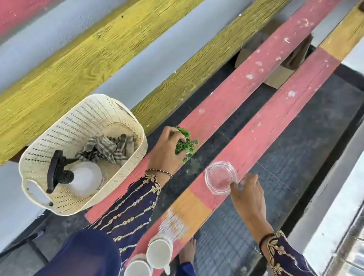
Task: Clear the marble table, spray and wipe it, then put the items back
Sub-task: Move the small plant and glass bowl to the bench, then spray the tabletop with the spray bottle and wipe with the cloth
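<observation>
My left hand (166,154) is closed around a small green artificial plant (187,143) above the inner pink slat of a bench. My right hand (248,196) pinches the rim of a clear glass dish (220,177) that sits on the outer pink slat (265,127). Two white mugs (158,253) stand on the same slat near my body. A cream perforated basket (83,151) rests on the bench to the left and holds a white spray bottle (78,178) with a black trigger and a striped grey cloth (107,148). The marble table is out of view.
The bench is made of pink and yellow wooden slats (73,62) with gaps between them. A dark mat (308,138) covers the floor below. A cardboard box (276,75) lies under the far slats. A metal grille (357,241) runs along the right edge.
</observation>
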The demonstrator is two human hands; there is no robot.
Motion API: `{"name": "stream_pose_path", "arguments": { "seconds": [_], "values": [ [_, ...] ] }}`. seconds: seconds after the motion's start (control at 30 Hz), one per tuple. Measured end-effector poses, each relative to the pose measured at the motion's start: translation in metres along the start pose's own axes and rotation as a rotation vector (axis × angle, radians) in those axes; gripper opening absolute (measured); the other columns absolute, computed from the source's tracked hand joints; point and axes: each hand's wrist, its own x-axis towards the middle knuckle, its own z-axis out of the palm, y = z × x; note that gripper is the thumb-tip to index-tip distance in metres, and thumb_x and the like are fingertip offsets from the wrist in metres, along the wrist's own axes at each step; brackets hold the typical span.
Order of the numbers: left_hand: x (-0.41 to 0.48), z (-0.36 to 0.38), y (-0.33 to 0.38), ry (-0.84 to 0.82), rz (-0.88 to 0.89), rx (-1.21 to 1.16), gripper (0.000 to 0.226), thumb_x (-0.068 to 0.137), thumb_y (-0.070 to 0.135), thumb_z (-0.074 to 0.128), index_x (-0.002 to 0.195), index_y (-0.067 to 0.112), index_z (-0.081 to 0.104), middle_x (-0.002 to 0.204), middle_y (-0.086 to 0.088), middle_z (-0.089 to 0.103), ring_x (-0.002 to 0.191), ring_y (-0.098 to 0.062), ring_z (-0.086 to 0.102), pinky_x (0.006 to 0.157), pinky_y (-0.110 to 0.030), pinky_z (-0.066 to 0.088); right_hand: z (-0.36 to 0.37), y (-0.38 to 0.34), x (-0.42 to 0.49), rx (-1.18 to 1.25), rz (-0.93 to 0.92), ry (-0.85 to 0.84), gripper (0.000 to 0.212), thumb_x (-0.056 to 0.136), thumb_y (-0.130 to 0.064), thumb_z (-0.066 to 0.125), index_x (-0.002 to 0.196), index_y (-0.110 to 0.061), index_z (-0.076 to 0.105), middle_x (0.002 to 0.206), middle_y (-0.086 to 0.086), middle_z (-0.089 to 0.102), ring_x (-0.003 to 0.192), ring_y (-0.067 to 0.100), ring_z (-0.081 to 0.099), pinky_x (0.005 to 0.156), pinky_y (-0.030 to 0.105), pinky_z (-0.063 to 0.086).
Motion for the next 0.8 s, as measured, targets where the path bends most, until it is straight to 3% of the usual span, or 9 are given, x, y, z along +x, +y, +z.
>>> {"name": "stream_pose_path", "arguments": {
  "seconds": [0.1,0.17,0.27,0.4,0.57,0.7,0.8],
  "values": [
    [-0.007,-0.006,0.005,-0.03,0.007,0.097,0.03,0.072,0.019,0.076,0.098,0.023,0.061,0.127,0.005,0.046,0.109,-0.015,0.057,0.059,-0.022,0.051,-0.002,-0.003,-0.002,-0.051,-0.075,0.006,0.041,0.099,-0.027,0.058,0.129,-0.005,0.042,0.13,0.013,0.055,0.119,0.032,0.052,0.079,0.044,0.048],
    [-0.013,-0.01,0.009,-0.035,0.018,0.15,0.034,0.073,0.022,0.076,0.105,0.026,0.062,0.134,0.004,0.043,0.115,-0.016,0.055,0.062,-0.024,0.052,-0.003,-0.007,-0.006,-0.093,-0.12,0.019,0.04,0.099,-0.027,0.058,0.128,-0.004,0.043,0.128,0.014,0.056,0.119,0.032,0.049,0.081,0.043,0.045],
    [-0.02,-0.017,0.011,-0.079,0.019,0.216,0.048,0.076,0.028,0.074,0.121,0.03,0.058,0.15,0.001,0.031,0.128,-0.019,0.046,0.075,-0.033,0.057,-0.003,-0.016,-0.014,-0.216,-0.224,0.071,0.042,0.098,-0.027,0.058,0.13,-0.002,0.046,0.125,0.015,0.059,0.119,0.034,0.048,0.096,0.044,0.04],
    [-0.038,-0.035,0.01,-0.085,0.029,0.302,0.059,0.079,0.033,0.073,0.133,0.034,0.049,0.159,0.001,0.017,0.134,-0.018,0.039,0.076,-0.03,0.056,0.003,-0.038,-0.03,-0.203,-0.361,0.058,0.042,0.099,-0.026,0.058,0.13,0.0,0.048,0.125,0.015,0.059,0.119,0.033,0.047,0.099,0.044,0.038],
    [-0.079,-0.079,-0.001,0.0,-0.025,0.186,0.043,0.088,0.03,0.06,0.131,0.03,0.053,0.154,0.005,0.03,0.138,-0.013,0.032,0.085,-0.034,0.053,0.027,-0.083,-0.059,-0.12,-0.598,0.011,0.03,0.099,-0.022,0.057,0.12,-0.002,0.055,0.117,0.012,0.064,0.114,0.031,0.052,0.098,0.038,0.037],
    [-0.116,-0.116,-0.016,0.095,-0.083,0.07,0.035,0.087,0.023,0.056,0.123,0.024,0.06,0.142,0.007,0.044,0.13,-0.011,0.043,0.088,-0.036,0.053,0.059,-0.127,-0.09,-0.076,-0.797,-0.033,0.033,0.096,-0.024,0.055,0.119,-0.001,0.059,0.108,0.012,0.067,0.105,0.032,0.06,0.09,0.046,0.05],
    [-0.147,-0.142,-0.037,0.248,-0.12,0.028,0.032,0.084,0.018,0.062,0.116,0.022,0.064,0.124,0.004,0.059,0.116,-0.014,0.056,0.082,-0.035,0.057,0.085,-0.166,-0.118,0.016,-0.965,-0.12,0.032,0.093,-0.024,0.053,0.113,-0.002,0.064,0.104,0.007,0.071,0.1,0.023,0.066,0.09,0.031,0.052]
  ]
}}
